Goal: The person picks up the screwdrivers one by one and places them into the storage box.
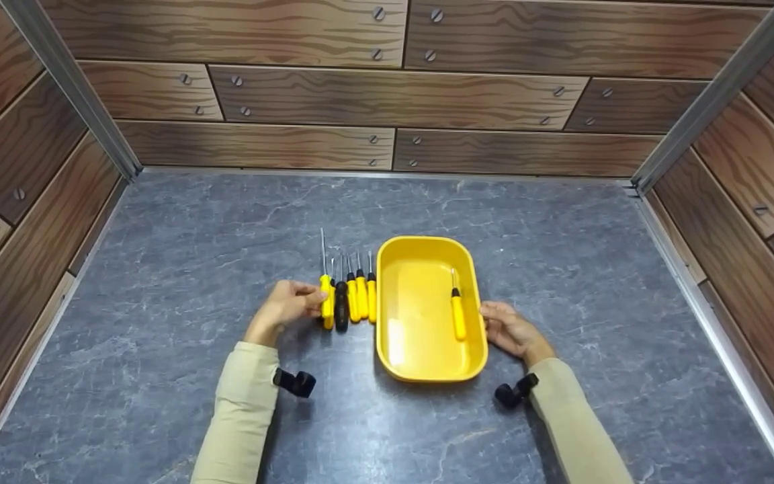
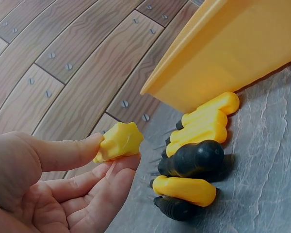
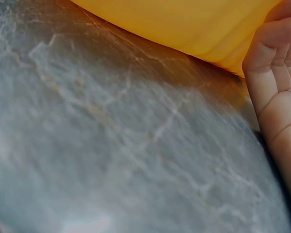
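Nearest me: two pale khaki cloth sleeves, the left sleeve [image 1: 244, 403] left of the shallow yellow rounded-rectangle plastic bin [image 1: 414, 336], the right sleeve [image 1: 575, 413] right of it. Each carries a small black wrist unit [image 1: 296, 384] on its inner side.

Right hand [image 1: 511, 329]: up against the bin's right side, fingertips at the rim. My right wrist view cuts the hand off at the frame edge, so I can't tell if that grip pinches the rim or just rests there.

Left hand [image 1: 289, 302]: left of the bin, grip closed to the width of one handle, thumb and fingertips pinching a screwdriver with a fluted yellow handle [image 1: 326, 302]. I see its thin metal shaft pointing away from me, roughly along the bin's length.

Inside the bin, near its right wall: one slim screwdriver with yellow handle and black collar [image 1: 458, 316], shaft also pointing away.

Between left hand and bin I get a side-by-side row: small black-handled screwdriver [image 2: 177, 208], yellow-handled one [image 2: 184, 191], thick black-handled one [image 1: 341, 309], then three yellow-handled screwdrivers with black collars [image 1: 362, 296], the last just beside the bin's left wall.

All on a grey marbled counter [image 1: 548, 235]. Well beyond the bin: wood-plank-patterned back wall [image 1: 394, 97].
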`<move>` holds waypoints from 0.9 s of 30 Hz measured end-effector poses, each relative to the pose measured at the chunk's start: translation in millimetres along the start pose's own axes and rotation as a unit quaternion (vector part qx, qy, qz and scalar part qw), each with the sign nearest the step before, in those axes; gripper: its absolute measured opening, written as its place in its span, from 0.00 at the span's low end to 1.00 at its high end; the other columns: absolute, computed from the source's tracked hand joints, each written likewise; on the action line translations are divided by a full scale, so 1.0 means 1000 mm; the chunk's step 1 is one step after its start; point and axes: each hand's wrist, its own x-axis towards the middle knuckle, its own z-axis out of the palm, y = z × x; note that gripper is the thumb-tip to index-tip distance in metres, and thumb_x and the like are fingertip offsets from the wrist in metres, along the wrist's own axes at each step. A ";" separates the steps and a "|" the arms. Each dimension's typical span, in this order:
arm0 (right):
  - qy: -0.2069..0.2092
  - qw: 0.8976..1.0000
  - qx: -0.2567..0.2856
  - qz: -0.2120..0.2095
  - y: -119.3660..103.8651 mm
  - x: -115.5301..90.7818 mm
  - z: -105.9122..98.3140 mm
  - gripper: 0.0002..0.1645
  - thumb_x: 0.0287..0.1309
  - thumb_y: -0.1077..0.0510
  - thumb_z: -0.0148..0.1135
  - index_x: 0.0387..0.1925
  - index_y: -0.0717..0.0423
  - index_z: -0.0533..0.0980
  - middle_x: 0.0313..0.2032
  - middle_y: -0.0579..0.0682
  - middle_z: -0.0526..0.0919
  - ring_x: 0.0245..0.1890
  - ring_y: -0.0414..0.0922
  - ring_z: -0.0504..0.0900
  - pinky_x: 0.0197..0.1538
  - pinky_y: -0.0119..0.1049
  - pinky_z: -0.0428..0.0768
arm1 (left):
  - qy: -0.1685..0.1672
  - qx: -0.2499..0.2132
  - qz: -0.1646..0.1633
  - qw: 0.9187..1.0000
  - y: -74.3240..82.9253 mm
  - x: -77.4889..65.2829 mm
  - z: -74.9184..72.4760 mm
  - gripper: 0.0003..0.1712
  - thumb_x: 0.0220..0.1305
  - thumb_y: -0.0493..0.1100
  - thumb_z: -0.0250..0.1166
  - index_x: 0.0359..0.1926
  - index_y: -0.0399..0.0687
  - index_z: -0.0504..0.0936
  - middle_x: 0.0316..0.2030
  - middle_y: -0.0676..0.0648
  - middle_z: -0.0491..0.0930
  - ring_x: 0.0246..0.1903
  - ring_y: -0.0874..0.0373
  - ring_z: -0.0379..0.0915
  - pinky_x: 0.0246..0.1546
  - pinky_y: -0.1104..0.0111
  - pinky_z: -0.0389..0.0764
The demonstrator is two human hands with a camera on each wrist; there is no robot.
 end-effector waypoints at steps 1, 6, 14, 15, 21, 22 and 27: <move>0.000 1.000 0.000 0.000 0.000 0.000 0.000 0.29 0.73 0.68 0.29 0.37 0.56 0.81 0.34 0.46 0.88 0.36 0.39 0.85 0.44 0.29 0.84 | -0.002 -0.004 0.003 1.000 0.000 0.000 0.000 0.19 0.66 0.32 0.58 0.53 0.19 0.74 0.33 0.45 0.80 0.25 0.65 0.76 0.42 0.68 0.88; 0.003 1.000 0.002 0.001 0.000 0.000 0.001 0.30 0.73 0.68 0.28 0.37 0.56 0.81 0.34 0.46 0.88 0.36 0.39 0.85 0.44 0.30 0.85 | -0.006 -0.008 0.003 1.000 0.002 -0.002 0.002 0.20 0.66 0.32 0.59 0.54 0.20 0.73 0.35 0.43 0.81 0.26 0.65 0.76 0.41 0.70 0.88; 0.019 1.000 0.002 0.006 -0.001 0.000 0.002 0.29 0.73 0.68 0.29 0.36 0.56 0.81 0.34 0.46 0.88 0.36 0.39 0.85 0.44 0.30 0.85 | -0.014 -0.002 0.011 1.000 0.005 -0.004 0.004 0.20 0.65 0.33 0.59 0.54 0.20 0.73 0.44 0.33 0.81 0.29 0.63 0.78 0.46 0.65 0.87; 0.021 1.000 0.003 0.007 0.000 0.000 0.002 0.29 0.73 0.68 0.29 0.36 0.56 0.81 0.34 0.46 0.88 0.36 0.39 0.85 0.44 0.30 0.85 | -0.016 -0.001 0.010 1.000 0.006 -0.004 0.005 0.20 0.66 0.33 0.59 0.54 0.20 0.73 0.45 0.31 0.80 0.30 0.62 0.78 0.46 0.65 0.87; 0.015 1.000 -0.001 0.009 0.000 0.001 0.002 0.29 0.72 0.68 0.29 0.36 0.56 0.81 0.33 0.46 0.87 0.35 0.39 0.85 0.43 0.30 0.85 | -0.014 0.008 -0.003 1.000 0.008 -0.004 0.007 0.19 0.66 0.33 0.59 0.54 0.23 0.74 0.44 0.33 0.81 0.30 0.61 0.79 0.46 0.66 0.87; 0.014 1.000 -0.002 0.009 0.000 0.001 0.002 0.29 0.73 0.68 0.29 0.36 0.56 0.81 0.33 0.46 0.87 0.35 0.39 0.85 0.43 0.30 0.85 | -0.013 0.008 -0.004 1.000 0.008 -0.004 0.007 0.19 0.66 0.33 0.59 0.54 0.23 0.74 0.43 0.34 0.81 0.29 0.61 0.78 0.46 0.67 0.87; 0.014 1.000 -0.008 0.010 -0.001 0.001 0.002 0.26 0.73 0.66 0.33 0.36 0.56 0.80 0.33 0.45 0.87 0.35 0.38 0.84 0.43 0.29 0.84 | -0.018 0.009 0.000 1.000 0.009 -0.003 0.010 0.19 0.66 0.33 0.58 0.54 0.22 0.74 0.45 0.34 0.80 0.29 0.61 0.78 0.45 0.67 0.87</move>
